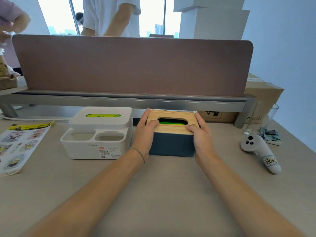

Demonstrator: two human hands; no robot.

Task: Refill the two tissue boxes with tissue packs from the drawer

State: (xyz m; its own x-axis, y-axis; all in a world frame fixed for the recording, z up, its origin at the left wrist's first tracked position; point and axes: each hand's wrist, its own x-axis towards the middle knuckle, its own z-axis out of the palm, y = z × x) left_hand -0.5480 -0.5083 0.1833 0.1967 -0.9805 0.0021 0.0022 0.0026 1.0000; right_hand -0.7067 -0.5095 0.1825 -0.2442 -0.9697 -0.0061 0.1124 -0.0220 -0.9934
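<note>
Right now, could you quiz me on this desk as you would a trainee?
1. True or false: both hands rest on the wooden lid of the dark blue tissue box.
2. What colour shows through the slot of the white tissue box?
A. red B. green C. black
3. Which hand wears a thin bracelet at the wrist?

Key:
1. True: the left hand and the right hand grip the lid's two ends.
2. B, green, as in the blue box's slot.
3. The left.
</note>
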